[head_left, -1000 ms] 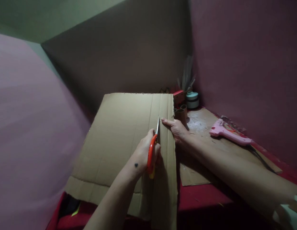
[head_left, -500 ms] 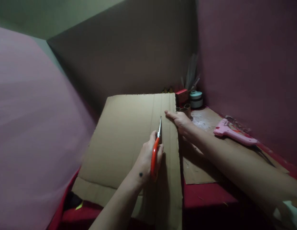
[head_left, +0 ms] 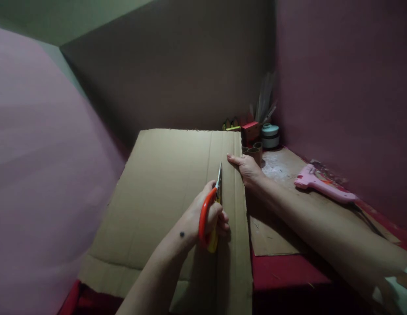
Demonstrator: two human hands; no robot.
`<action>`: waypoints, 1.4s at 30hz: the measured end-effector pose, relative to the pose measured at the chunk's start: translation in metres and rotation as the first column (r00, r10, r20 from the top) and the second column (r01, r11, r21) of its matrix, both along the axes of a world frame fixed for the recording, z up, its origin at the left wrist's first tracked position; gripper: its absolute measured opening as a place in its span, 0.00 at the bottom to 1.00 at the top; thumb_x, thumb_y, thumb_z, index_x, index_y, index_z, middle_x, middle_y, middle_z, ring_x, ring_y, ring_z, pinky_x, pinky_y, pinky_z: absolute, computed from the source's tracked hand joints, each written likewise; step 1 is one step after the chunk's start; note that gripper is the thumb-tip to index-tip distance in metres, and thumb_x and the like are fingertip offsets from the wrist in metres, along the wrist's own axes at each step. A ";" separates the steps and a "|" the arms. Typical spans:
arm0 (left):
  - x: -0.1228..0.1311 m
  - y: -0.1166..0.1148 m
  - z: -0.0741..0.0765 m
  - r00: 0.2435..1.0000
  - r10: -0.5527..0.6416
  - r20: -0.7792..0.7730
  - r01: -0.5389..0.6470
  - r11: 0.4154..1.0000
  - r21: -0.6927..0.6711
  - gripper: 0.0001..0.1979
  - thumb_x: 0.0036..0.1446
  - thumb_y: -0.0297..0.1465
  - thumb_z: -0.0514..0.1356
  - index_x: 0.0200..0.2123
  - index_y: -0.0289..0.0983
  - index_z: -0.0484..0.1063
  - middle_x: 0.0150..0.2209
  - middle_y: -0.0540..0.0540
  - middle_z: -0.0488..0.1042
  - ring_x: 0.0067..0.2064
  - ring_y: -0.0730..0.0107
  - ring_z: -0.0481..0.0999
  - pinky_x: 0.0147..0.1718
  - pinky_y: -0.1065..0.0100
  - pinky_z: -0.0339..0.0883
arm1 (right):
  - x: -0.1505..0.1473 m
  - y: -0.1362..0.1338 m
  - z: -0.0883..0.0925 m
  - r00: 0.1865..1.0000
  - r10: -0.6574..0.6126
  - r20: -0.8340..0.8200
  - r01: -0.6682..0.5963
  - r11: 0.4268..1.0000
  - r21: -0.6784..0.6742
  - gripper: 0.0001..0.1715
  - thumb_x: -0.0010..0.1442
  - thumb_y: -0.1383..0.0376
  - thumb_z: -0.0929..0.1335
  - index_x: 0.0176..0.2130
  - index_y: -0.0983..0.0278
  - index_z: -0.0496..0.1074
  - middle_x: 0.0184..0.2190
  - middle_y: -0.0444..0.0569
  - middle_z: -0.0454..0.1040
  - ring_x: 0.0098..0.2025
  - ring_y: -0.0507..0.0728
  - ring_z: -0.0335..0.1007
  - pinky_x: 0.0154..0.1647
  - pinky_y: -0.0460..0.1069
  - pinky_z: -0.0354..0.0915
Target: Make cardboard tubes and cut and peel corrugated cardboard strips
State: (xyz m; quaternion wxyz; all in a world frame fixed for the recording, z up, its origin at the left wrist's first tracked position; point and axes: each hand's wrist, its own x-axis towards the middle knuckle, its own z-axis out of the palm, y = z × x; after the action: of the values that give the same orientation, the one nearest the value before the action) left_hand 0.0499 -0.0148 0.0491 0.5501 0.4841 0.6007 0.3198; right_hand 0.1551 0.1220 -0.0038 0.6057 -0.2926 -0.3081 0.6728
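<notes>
A large brown cardboard sheet (head_left: 164,183) lies tilted in front of me, with crease lines running along its right side. In my left hand (head_left: 208,212) is a pair of scissors (head_left: 207,218) with orange and yellow handles, my fingers in the loops. Its narrow blades point away from me over the sheet near a lengthwise crease; whether they have cut into it I cannot tell. My right hand (head_left: 247,168) grips the sheet's right edge near the far corner, the thumb on top and the other fingers mostly hidden beneath.
A pink glue gun (head_left: 324,183) rests on another cardboard piece (head_left: 278,227) at the right. Cardboard tubes (head_left: 254,153), a red box (head_left: 251,130) and a light-blue lidded jar (head_left: 270,135) stand at the back. Red cloth (head_left: 288,271) covers the surface. Pink walls rise on both sides.
The scissors have turned in my left hand so that more of the orange and yellow handles shows. The sheet's left side has shifted a little leftward. My right hand keeps its grip.
</notes>
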 end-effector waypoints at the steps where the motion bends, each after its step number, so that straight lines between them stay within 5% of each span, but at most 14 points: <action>1: 0.001 0.002 0.002 1.000 0.002 -0.015 -0.002 1.000 0.004 0.35 0.41 0.21 0.49 0.57 0.37 0.51 0.18 0.53 0.66 0.20 0.67 0.71 0.21 0.64 0.69 | 0.000 0.000 0.000 1.000 0.000 -0.002 0.000 1.000 -0.001 0.04 0.48 0.71 0.71 0.29 0.67 0.72 0.19 0.45 0.75 0.20 0.53 0.69 0.24 0.48 0.70; 10: -0.001 0.015 -0.007 0.994 -0.019 -0.104 0.022 0.999 0.027 0.34 0.41 0.22 0.51 0.56 0.39 0.54 0.19 0.52 0.66 0.19 0.65 0.71 0.16 0.66 0.67 | 0.001 0.001 -0.005 1.000 -0.019 -0.012 0.018 0.999 -0.041 0.02 0.50 0.71 0.70 0.28 0.66 0.71 0.18 0.44 0.73 0.19 0.53 0.68 0.26 0.50 0.71; 13: -0.003 0.012 -0.012 0.972 -0.023 -0.236 0.066 0.982 0.178 0.26 0.46 0.24 0.51 0.52 0.38 0.60 0.20 0.53 0.64 0.18 0.71 0.67 0.17 0.70 0.63 | 0.000 0.000 -0.005 1.000 -0.024 -0.018 0.023 0.999 -0.044 0.03 0.49 0.72 0.70 0.28 0.66 0.71 0.19 0.44 0.74 0.20 0.53 0.69 0.26 0.50 0.72; 16: -0.006 0.008 -0.020 0.937 -0.005 -0.349 0.159 0.897 0.413 0.19 0.52 0.27 0.53 0.49 0.36 0.63 0.27 0.50 0.68 0.25 0.72 0.68 0.25 0.70 0.64 | -0.001 -0.002 -0.005 1.000 -0.020 -0.023 0.019 0.999 -0.033 0.03 0.49 0.72 0.70 0.27 0.66 0.71 0.20 0.44 0.75 0.20 0.53 0.70 0.26 0.49 0.71; 19: -0.011 0.004 -0.027 0.932 0.018 -0.363 0.180 0.845 0.504 0.19 0.55 0.29 0.54 0.51 0.36 0.63 0.33 0.47 0.70 0.32 0.69 0.69 0.33 0.68 0.65 | -0.002 -0.004 -0.006 1.000 -0.005 -0.028 0.005 1.000 -0.024 0.03 0.48 0.72 0.70 0.28 0.66 0.71 0.19 0.44 0.74 0.20 0.53 0.70 0.26 0.49 0.71; 21: -0.013 0.002 -0.029 0.945 0.004 -0.328 0.160 0.868 0.470 0.20 0.54 0.28 0.53 0.51 0.37 0.62 0.29 0.49 0.70 0.29 0.70 0.69 0.30 0.68 0.66 | -0.002 -0.006 -0.006 1.000 0.004 -0.031 -0.004 1.000 -0.024 0.04 0.48 0.72 0.70 0.28 0.67 0.71 0.19 0.44 0.74 0.20 0.53 0.70 0.27 0.50 0.71; 24: -0.013 0.000 -0.026 0.986 -0.082 -0.145 0.114 0.967 0.227 0.28 0.51 0.26 0.52 0.57 0.40 0.54 0.22 0.52 0.68 0.21 0.70 0.69 0.22 0.68 0.67 | -0.002 -0.008 -0.007 0.999 0.013 -0.031 -0.014 1.000 -0.022 0.07 0.47 0.71 0.71 0.30 0.67 0.70 0.20 0.44 0.74 0.20 0.54 0.70 0.25 0.50 0.71; 27: -0.009 -0.002 -0.020 0.998 -0.063 0.000 0.063 0.998 0.027 0.38 0.45 0.23 0.51 0.60 0.41 0.45 0.20 0.53 0.68 0.20 0.68 0.72 0.21 0.65 0.69 | -0.002 -0.009 -0.008 0.999 0.008 -0.032 -0.008 1.000 -0.017 0.08 0.47 0.70 0.72 0.31 0.67 0.70 0.20 0.45 0.74 0.20 0.54 0.69 0.23 0.50 0.70; 42: 0.003 0.021 -0.001 0.995 -0.027 -0.101 0.032 0.998 0.051 0.36 0.38 0.20 0.50 0.56 0.39 0.54 0.18 0.52 0.68 0.20 0.65 0.73 0.19 0.64 0.70 | -0.001 -0.011 -0.003 0.999 -0.001 -0.044 0.000 1.000 -0.011 0.05 0.48 0.70 0.71 0.30 0.67 0.71 0.19 0.44 0.74 0.20 0.53 0.69 0.24 0.49 0.69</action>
State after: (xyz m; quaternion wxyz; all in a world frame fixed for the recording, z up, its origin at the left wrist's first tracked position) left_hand 0.0532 0.0059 0.0476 0.5110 0.5227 0.6115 0.3029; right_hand 0.1539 0.1107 -0.0070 0.6109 -0.2810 -0.2910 0.6806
